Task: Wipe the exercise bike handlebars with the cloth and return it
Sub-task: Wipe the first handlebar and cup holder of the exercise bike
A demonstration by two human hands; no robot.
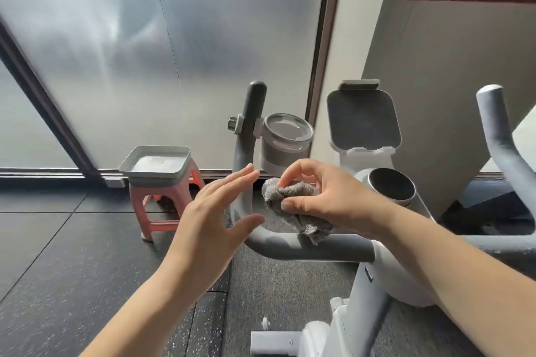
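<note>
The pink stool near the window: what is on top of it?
A grey square tray sits on the pink stool. Its pale bottom shows with nothing plainly lying in it. The stool's seat under the tray is covered and cannot be seen.

Quick tally from my end of the feed: I counted two hands, the left hand and the right hand. There was one cloth. The bike had two upright grips, the left grip and the right grip. I also saw one cup holder, one phone holder, one knob, one stool, and one tray on the stool.
</note>
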